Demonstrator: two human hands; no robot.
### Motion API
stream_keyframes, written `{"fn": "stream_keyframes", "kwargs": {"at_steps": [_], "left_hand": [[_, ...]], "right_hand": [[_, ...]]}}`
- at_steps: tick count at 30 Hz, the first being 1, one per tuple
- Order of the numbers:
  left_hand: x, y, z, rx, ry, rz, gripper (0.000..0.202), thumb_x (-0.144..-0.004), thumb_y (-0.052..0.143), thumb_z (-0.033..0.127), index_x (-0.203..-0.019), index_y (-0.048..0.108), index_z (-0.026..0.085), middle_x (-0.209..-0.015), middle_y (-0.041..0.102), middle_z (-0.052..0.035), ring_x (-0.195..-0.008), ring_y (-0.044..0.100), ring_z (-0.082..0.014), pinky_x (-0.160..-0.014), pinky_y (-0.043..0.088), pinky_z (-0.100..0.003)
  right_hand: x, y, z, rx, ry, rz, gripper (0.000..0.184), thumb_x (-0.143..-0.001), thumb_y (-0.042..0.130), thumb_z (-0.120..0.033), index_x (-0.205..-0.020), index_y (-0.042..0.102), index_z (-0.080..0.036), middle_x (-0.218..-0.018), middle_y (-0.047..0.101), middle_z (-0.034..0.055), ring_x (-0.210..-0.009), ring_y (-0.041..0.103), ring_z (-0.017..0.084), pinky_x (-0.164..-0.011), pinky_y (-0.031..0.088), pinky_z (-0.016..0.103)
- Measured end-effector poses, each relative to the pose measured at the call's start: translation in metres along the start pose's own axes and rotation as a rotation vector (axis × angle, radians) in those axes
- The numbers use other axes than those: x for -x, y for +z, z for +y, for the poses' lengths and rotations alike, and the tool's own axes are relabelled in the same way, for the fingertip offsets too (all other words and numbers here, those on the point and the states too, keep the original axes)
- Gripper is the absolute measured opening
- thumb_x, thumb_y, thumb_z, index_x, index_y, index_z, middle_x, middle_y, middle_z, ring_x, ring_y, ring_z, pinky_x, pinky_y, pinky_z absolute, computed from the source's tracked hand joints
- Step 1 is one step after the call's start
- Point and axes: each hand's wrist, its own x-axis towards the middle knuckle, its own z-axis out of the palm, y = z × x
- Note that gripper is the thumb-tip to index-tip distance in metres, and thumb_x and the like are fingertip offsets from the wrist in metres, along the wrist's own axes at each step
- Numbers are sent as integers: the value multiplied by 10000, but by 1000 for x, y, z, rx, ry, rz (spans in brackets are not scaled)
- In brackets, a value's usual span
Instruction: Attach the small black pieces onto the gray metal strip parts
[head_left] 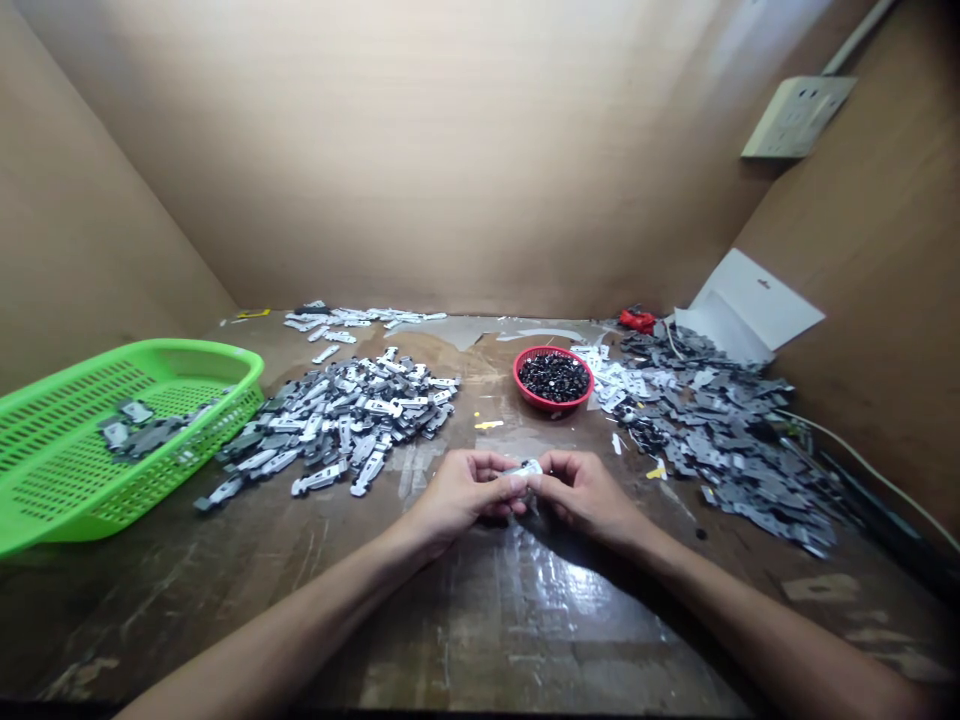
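Observation:
My left hand (478,488) and my right hand (581,490) meet over the middle of the table, both pinching one small white plastic piece (532,468). Fingers cover most of it, so its full shape is hidden. Just beyond them stands a red basket (553,404) filled with small black parts (555,376). Left of my hands lies a heap of white and grey toy race car pieces (367,405). A wide pile of flat grey and white plastic pieces (720,430) spreads over the right side.
A green plastic basket (187,455) at the left holds several grey pieces. More white pieces (341,320) lie along the back wall. White card (757,300) leans at the right, below a power socket (799,118). A pale cable (870,465) runs along the right edge.

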Motion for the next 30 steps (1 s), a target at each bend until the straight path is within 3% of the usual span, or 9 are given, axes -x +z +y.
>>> {"fn": "stream_keyframes", "kwargs": {"at_steps": [5, 9, 14, 22, 30], "left_hand": [[0, -5, -1, 22, -22, 7, 407, -623, 736, 384, -889, 611, 103, -731, 679, -85, -622, 636, -122, -567, 467, -190], [1, -5, -2, 2, -3, 6, 382, -635, 728, 380, -877, 613, 108, -744, 676, -80, -657, 648, -142, -627, 496, -235], [1, 1, -5, -70, 101, -8, 331, -671, 700, 365, -843, 618, 95, -727, 658, -75, -641, 640, -154, -624, 506, -263], [3, 6, -1, -215, 277, 69, 270, -726, 641, 347, -850, 631, 107, -773, 652, -70, -673, 627, -156, -631, 499, -254], [-6, -1, -1, -30, 153, 48, 381, -663, 698, 381, -910, 569, 121, -784, 657, -75, -658, 648, -154, -608, 513, -260]], "right_hand": [[0, -2, -2, 52, -42, -43, 336, -758, 567, -461, -748, 604, -127, -564, 516, -18, -449, 410, 64, -424, 305, 185], [-2, -6, -2, 14, 10, -73, 361, -788, 522, -480, -803, 597, -127, -509, 493, -30, -429, 428, 72, -439, 338, 195], [-3, -9, -3, 12, 28, -89, 308, -782, 558, -434, -782, 573, -126, -522, 475, -37, -437, 389, 62, -428, 275, 187], [1, 10, -2, 90, -173, 180, 260, -798, 543, -384, -709, 534, -140, -641, 505, -7, -596, 440, 98, -542, 347, 204], [-7, -3, 9, -172, 2, 69, 383, -806, 463, -529, -776, 553, -158, -480, 473, -40, -377, 396, 76, -388, 340, 192]]}}
